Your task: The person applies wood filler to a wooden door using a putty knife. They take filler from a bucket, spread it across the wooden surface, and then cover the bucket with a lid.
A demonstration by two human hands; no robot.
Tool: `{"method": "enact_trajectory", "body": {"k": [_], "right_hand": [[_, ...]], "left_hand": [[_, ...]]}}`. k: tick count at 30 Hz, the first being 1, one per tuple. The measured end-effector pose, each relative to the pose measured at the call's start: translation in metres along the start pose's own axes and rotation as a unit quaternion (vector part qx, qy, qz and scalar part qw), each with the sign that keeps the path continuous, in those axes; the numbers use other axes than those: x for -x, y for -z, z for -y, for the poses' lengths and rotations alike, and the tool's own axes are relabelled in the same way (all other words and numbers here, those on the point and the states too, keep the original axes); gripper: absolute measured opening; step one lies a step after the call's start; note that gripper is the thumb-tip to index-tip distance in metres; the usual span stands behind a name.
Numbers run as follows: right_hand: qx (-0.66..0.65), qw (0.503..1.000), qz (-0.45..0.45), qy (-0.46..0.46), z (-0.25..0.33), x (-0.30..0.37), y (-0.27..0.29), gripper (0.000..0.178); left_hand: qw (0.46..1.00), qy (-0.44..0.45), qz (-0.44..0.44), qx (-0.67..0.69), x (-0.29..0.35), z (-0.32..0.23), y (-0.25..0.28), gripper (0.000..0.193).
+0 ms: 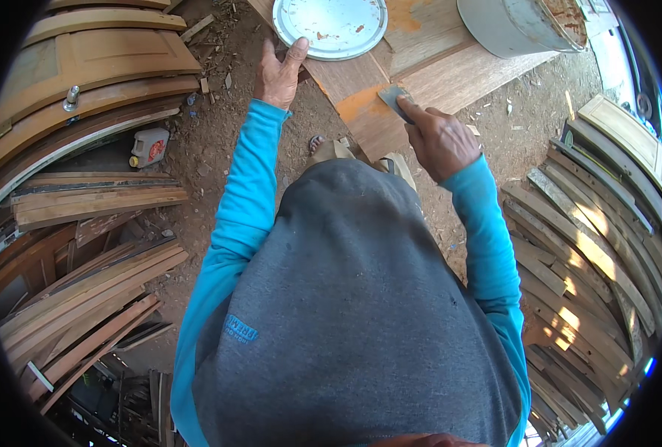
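My left hand grips the near left rim of a round white lid, thumb on top and fingers partly hidden below. Brown-orange specks dot the lid. In my right hand is a putty knife, its flat grey blade against a brown wooden door panel. Next to the blade, orange filler is smeared across a joint in the wood. More orange patches show farther up the panel.
A large pale bucket with a crusted rim stands on the panel's far right. Stacked doors and planks line the left, with a whitish jug among them. Long boards lie piled at the right. Wood scraps litter the dirt floor.
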State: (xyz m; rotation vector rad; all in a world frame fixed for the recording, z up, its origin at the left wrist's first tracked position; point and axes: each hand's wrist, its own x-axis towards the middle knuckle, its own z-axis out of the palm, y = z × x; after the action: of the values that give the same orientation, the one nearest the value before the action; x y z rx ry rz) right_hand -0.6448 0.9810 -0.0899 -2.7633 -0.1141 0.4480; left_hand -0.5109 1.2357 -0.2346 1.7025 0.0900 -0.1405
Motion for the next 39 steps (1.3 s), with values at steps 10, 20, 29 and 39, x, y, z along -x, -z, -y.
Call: {"method": "enact_trajectory", "body": {"k": [10, 20, 29, 39], "right_hand": [[0.059, 0.997, 0.045, 0.021, 0.006, 0.005, -0.011, 0.035], [0.076, 0.993, 0.083, 0.041, 0.034, 0.029, 0.005, 0.042], [0.008, 0.996, 0.093, 0.011, 0.017, 0.027, 0.013, 0.040], [-0.280, 0.943, -0.116, -0.141, -0.048, 0.087, -0.015, 0.053]], "left_hand": [[0.996, -0.050, 0.029, 0.069, -0.004, 0.001, -0.006, 0.113], [0.999, -0.028, -0.002, 0.034, -0.013, 0.029, -0.001, 0.125], [0.996, -0.057, 0.035, 0.057, -0.006, 0.004, -0.001, 0.116], [0.902, -0.313, 0.000, -0.297, 0.084, -0.076, -0.039, 0.066]]}}
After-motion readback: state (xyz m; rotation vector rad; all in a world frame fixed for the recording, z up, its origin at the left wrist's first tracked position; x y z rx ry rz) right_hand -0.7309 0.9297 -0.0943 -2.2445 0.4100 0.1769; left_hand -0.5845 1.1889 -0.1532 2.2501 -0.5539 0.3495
